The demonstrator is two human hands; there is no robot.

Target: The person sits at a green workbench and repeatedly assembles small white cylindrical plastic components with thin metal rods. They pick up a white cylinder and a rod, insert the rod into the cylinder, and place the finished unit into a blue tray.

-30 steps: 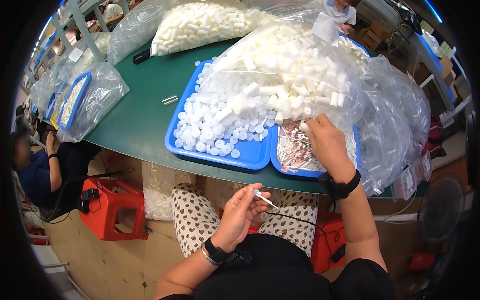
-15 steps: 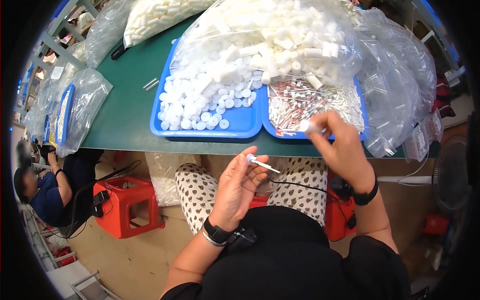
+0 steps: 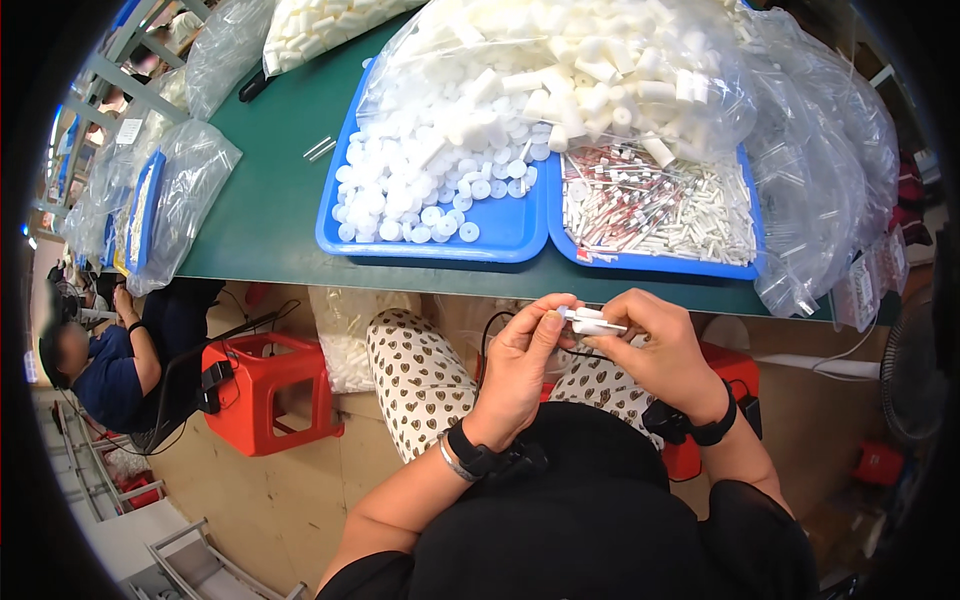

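Observation:
Over my lap, just off the table's front edge, my left hand (image 3: pixel 508 385) pinches a thin white rod with a small translucent disc on it (image 3: pixel 566 313). My right hand (image 3: pixel 665 352) meets it there, its thumb and fingers closed on a short white foam cylinder (image 3: pixel 590 328). The cylinder lies close beside the rod; whether the two touch I cannot tell. Beyond my hands, a blue tray (image 3: pixel 430 250) holds many translucent discs (image 3: pixel 400 185). A second blue tray (image 3: pixel 665 268) to its right has loose white and reddish rods (image 3: pixel 690 205).
A large clear bag of white foam cylinders (image 3: pixel 600 75) spreads over the trays' far side. Crumpled plastic bags (image 3: pixel 825 170) lie at right. Two small metal tubes (image 3: pixel 320 149) rest on the green table (image 3: pixel 270 190). Red stools (image 3: pixel 265 400) stand below; a seated person (image 3: pixel 120 365) is at left.
My right hand has come down and left from the right tray's front edge with the foam cylinder. It has met my left hand, which has shifted slightly right.

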